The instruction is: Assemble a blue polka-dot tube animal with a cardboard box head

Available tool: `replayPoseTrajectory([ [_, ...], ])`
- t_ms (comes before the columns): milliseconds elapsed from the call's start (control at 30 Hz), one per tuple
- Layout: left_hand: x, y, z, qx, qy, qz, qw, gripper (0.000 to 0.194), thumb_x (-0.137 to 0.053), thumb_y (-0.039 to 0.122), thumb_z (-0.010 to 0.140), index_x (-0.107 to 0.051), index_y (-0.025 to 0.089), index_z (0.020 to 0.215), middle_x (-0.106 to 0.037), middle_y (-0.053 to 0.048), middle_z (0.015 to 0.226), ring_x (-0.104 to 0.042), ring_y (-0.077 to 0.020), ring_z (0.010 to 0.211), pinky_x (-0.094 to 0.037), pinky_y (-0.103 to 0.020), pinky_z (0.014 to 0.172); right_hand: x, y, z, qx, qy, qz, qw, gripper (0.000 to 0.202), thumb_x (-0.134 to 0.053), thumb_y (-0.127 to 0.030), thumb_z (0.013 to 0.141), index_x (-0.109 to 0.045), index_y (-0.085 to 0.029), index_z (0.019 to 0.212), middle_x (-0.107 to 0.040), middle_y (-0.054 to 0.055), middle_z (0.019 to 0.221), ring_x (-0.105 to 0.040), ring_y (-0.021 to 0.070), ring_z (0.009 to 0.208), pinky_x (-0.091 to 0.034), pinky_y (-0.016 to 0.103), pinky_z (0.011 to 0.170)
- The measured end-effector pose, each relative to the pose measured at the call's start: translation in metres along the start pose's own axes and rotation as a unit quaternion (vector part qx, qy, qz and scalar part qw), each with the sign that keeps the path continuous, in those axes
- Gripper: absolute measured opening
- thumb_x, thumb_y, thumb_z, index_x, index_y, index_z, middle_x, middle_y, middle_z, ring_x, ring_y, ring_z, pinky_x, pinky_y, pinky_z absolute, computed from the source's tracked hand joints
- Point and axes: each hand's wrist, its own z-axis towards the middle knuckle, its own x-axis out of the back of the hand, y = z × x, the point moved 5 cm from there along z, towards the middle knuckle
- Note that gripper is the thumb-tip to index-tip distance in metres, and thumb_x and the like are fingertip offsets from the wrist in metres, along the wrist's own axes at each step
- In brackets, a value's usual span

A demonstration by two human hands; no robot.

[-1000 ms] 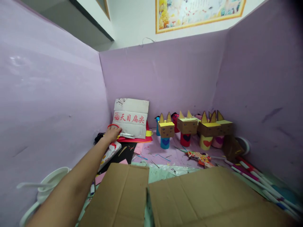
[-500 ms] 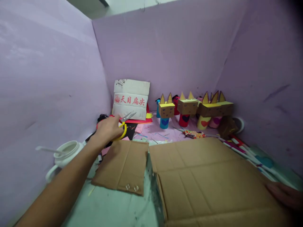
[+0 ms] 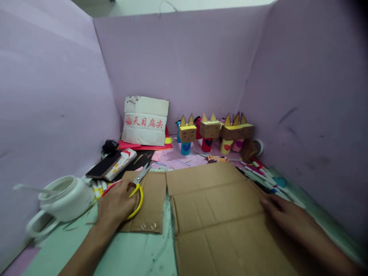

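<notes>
My left hand (image 3: 116, 203) is closed around the scissors (image 3: 141, 175), which have yellow and red handles. Their blades are slightly apart and point away from me, over a small piece of cardboard (image 3: 153, 199). Two small clear round bits lie near the front edge of that piece. A large brown cardboard sheet (image 3: 215, 214) with fold lines fills the middle and right foreground. At its right edge, my right hand (image 3: 290, 220) grips the sheet, and part of its fingers is hidden.
Left stands a white pot (image 3: 69, 201) with a stick in it, below a dark phone (image 3: 105, 164). A white printed cardboard piece (image 3: 146, 120) leans at the back. Several cat-like cardboard figures (image 3: 187, 134) stand right of it. Markers (image 3: 267, 176) lie along the right wall.
My left hand has drawn back toward me with the scissors, uncovering the phone. More of my right hand shows, farther along the large sheet's edge. The view has shifted right.
</notes>
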Motion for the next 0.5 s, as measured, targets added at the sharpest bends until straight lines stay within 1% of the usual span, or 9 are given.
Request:
replayPoseTrajectory([
  [67,-0.003,0.0,0.0,0.002,-0.012,-0.014,1.0,0.032,-0.038,0.042,0.079,-0.059,0.028,0.099,-0.066,-0.006,0.107,-0.061,-0.0294,0.095,-0.043,-0.034,0.067,-0.005,-0.004,-0.008,0.004,-0.035,-0.027,0.999,0.039,-0.034,-0.041,0.084,-0.068,-0.022,0.088,-0.071,0.013,0.092,-0.066,0.031,0.084,-0.047,0.04,0.07],
  [133,-0.004,0.0,-0.001,0.008,-0.025,-0.024,0.999,0.033,-0.04,0.043,0.079,-0.06,0.028,0.101,-0.065,-0.005,0.109,-0.061,-0.0293,0.096,-0.044,-0.034,0.068,-0.008,-0.008,-0.018,-0.01,-0.076,-0.03,0.997,0.037,-0.037,-0.044,0.083,-0.067,-0.023,0.084,-0.071,0.011,0.083,-0.066,0.0319,0.078,-0.047,0.041,0.066],
  [200,-0.005,-0.001,-0.001,0.017,-0.031,-0.032,0.999,0.035,-0.04,0.044,0.079,-0.061,0.028,0.101,-0.065,-0.005,0.11,-0.06,-0.0296,0.099,-0.045,-0.036,0.072,-0.004,-0.017,-0.027,-0.01,-0.08,-0.066,0.995,0.036,-0.038,-0.044,0.083,-0.067,-0.022,0.08,-0.07,0.012,0.081,-0.065,0.0328,0.077,-0.047,0.042,0.064],
  [233,-0.006,-0.001,-0.001,0.019,-0.033,-0.034,0.999,0.036,-0.039,0.044,0.079,-0.061,0.027,0.101,-0.065,-0.005,0.111,-0.059,-0.0299,0.1,-0.046,-0.037,0.074,0.0,-0.024,-0.03,-0.001,-0.064,-0.088,0.994,0.035,-0.04,-0.043,0.083,-0.067,-0.021,0.08,-0.069,0.013,0.084,-0.064,0.0336,0.08,-0.048,0.043,0.066],
  [267,-0.006,-0.001,-0.001,0.019,-0.032,-0.037,0.999,0.037,-0.038,0.045,0.079,-0.062,0.026,0.101,-0.064,-0.005,0.112,-0.059,-0.0301,0.101,-0.046,-0.038,0.076,0.005,-0.034,-0.032,0.022,-0.036,-0.102,0.994,0.033,-0.041,-0.041,0.083,-0.067,-0.02,0.083,-0.068,0.014,0.091,-0.063,0.0342,0.085,-0.048,0.045,0.07],
  [333,-0.007,-0.002,0.0,0.018,-0.028,-0.041,0.999,0.039,-0.038,0.045,0.079,-0.062,0.025,0.102,-0.063,-0.006,0.115,-0.058,-0.0302,0.104,-0.045,-0.039,0.081,0.014,-0.06,-0.036,0.105,0.033,-0.089,0.99,0.035,-0.042,-0.036,0.083,-0.065,-0.015,0.099,-0.062,0.017,0.11,-0.059,0.0337,0.098,-0.046,0.047,0.082],
  [400,-0.008,-0.004,0.001,0.019,-0.025,-0.046,0.998,0.04,-0.039,0.046,0.079,-0.062,0.024,0.104,-0.062,-0.007,0.116,-0.057,-0.0299,0.105,-0.045,-0.039,0.083,0.017,-0.093,-0.041,0.208,0.062,-0.037,0.975,0.041,-0.039,-0.031,0.085,-0.056,-0.012,0.118,-0.053,0.017,0.128,-0.051,0.0313,0.113,-0.039,0.049,0.095],
  [433,-0.008,-0.005,0.001,0.021,-0.025,-0.05,0.998,0.04,-0.04,0.046,0.078,-0.062,0.024,0.104,-0.063,-0.007,0.116,-0.058,-0.0297,0.105,-0.046,-0.038,0.083,0.014,-0.109,-0.045,0.255,0.054,-0.018,0.965,0.043,-0.039,-0.029,0.085,-0.052,-0.012,0.123,-0.049,0.017,0.132,-0.046,0.031,0.119,-0.034,0.051,0.1],
  [500,-0.01,-0.007,0.003,0.023,-0.03,-0.061,0.997,0.039,-0.041,0.046,0.078,-0.062,0.025,0.103,-0.063,-0.007,0.114,-0.059,-0.0297,0.103,-0.046,-0.039,0.083,0.001,-0.142,-0.052,0.337,-0.018,0.012,0.941,0.048,-0.044,-0.032,0.086,-0.044,-0.017,0.132,-0.038,0.012,0.142,-0.032,0.0299,0.13,-0.022,0.054,0.106],
])
